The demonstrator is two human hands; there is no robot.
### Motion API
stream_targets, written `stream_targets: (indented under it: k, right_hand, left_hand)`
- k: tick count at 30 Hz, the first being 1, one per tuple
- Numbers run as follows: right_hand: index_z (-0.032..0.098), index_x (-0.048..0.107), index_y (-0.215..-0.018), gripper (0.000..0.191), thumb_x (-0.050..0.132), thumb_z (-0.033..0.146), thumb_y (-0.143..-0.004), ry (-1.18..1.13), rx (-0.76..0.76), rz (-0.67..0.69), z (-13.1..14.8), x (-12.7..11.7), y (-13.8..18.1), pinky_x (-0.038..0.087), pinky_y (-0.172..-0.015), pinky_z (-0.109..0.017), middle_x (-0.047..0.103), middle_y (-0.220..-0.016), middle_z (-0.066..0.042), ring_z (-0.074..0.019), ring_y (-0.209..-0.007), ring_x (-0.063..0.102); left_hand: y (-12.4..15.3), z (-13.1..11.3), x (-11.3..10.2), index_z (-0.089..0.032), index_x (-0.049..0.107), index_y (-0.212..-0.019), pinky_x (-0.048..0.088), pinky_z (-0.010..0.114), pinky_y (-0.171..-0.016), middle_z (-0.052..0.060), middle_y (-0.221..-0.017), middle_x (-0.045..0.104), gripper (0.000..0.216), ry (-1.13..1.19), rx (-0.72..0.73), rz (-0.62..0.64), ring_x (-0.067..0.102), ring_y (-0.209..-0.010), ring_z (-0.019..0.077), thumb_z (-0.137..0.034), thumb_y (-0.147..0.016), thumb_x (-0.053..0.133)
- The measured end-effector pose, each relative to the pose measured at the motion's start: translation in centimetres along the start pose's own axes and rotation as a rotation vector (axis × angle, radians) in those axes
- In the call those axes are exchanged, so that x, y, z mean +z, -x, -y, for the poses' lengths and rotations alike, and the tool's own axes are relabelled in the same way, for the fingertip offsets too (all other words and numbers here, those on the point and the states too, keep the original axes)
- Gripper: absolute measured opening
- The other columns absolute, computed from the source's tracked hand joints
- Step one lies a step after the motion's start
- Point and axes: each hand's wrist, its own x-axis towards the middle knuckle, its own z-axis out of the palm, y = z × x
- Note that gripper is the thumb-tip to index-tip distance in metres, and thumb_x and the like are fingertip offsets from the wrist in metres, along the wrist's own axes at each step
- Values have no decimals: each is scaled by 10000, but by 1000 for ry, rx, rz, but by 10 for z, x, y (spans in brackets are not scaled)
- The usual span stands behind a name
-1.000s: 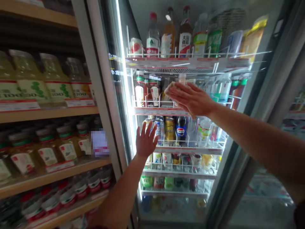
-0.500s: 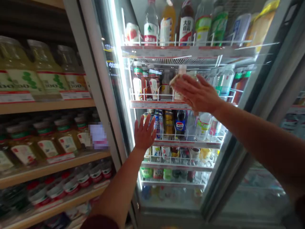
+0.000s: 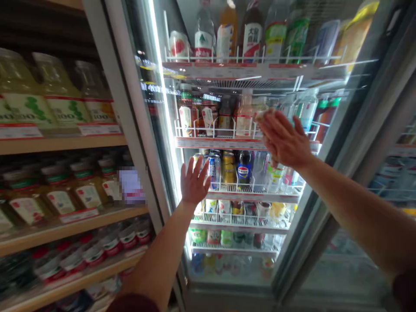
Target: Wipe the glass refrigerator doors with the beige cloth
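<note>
My left hand rests against the glass door of a lit drinks fridge, its fingers spread and nothing held. Higher and to the right, my right hand presses a pale cloth to the same glass. Most of the cloth is hidden under the palm and fingers; only its edge shows. Behind the glass, a wire-fronted shelf of bottles is partly covered by my right hand. A blue can and a dark cola bottle stand just right of my left hand.
To the left, wooden shelves carry juice bottles and smaller jars. The metal door frame separates them from the fridge. Another glass door lies to the right.
My right hand has slid the cloth right and slightly down across the glass. My left hand stays at about the same place on the door.
</note>
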Motion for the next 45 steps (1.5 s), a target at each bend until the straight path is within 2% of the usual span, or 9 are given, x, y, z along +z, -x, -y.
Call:
stream_targets:
  k: [4,9,15,21,28,32,35,41,45]
  right_hand:
    - [347,95,-1687,734,474,374,-1059,11,279,-120,4,5,14,342,-1245,-642,244,-1737,-39,-367,-1593,265]
    - [455,74,-1659,789,538,340,-1032,-92,-207,113,7,0,25,360,-1280,-517,421,-1659,53,-252,-1491,486]
    - [431,113,-1669,722,466,406,-1040,-61,337,-130,-19,-11,10,258,-1254,-742,187,-1745,31,-426,-1589,237]
    - [508,211,-1631,705,542,407,-1017,-205,-50,177,-15,-8,9,301,-1296,-616,397,-1669,65,-344,-1524,421]
    - [252,158,-1697,738,347,565,-1056,-81,517,-65,-17,-20,-43,222,-1253,-737,117,-1771,-106,-437,-1621,95]
    - [306,159,-1693,785,469,563,-1018,-147,155,76,24,-7,-40,234,-1246,-747,239,-1749,-94,-446,-1596,209]
    - [395,235,-1665,624,393,452,-1064,-126,14,164,15,-12,-47,162,-1294,-678,337,-1716,-21,-344,-1591,292]
    - [93,122,-1687,843,193,634,-1044,7,717,-68,-45,-20,-74,57,-1279,-672,64,-1759,-220,-375,-1640,26]
    - [100,127,-1688,1050,387,783,-934,-25,405,151,-17,-17,-59,91,-1267,-690,39,-1753,-250,-419,-1629,-31]
  left_hand:
    - [1,-1,0,-252,237,-1687,81,484,-1333,87,-1670,345,647,13,-20,26,150,-1604,266,-332,-1092,478]
    - [1,-2,-1,-234,285,-1675,95,472,-1334,89,-1658,372,607,-15,-20,22,160,-1604,255,-340,-1100,447]
    - [3,-3,-2,-224,353,-1651,92,484,-1333,91,-1645,401,571,-34,-36,62,149,-1606,260,-354,-1100,431]
    - [3,-3,-3,-229,248,-1684,104,491,-1335,93,-1661,369,630,-46,-24,63,150,-1605,265,-347,-1097,446]
    - [2,-3,-3,-237,170,-1699,101,493,-1338,76,-1688,313,657,-47,-13,41,140,-1606,269,-349,-1104,425]
    - [1,-4,-3,-234,179,-1698,110,487,-1339,72,-1692,297,642,-42,-6,22,151,-1605,270,-363,-1115,412]
    - [1,-3,-2,-237,167,-1699,109,502,-1337,75,-1685,313,645,-42,-7,22,156,-1604,272,-371,-1118,411]
    - [3,-3,-3,-247,133,-1703,97,513,-1340,70,-1675,339,655,-32,-11,41,124,-1607,257,-352,-1117,407]
    - [2,-4,-5,-216,120,-1702,56,494,-1347,73,-1686,298,665,-1,-12,53,99,-1610,253,-340,-1119,414]
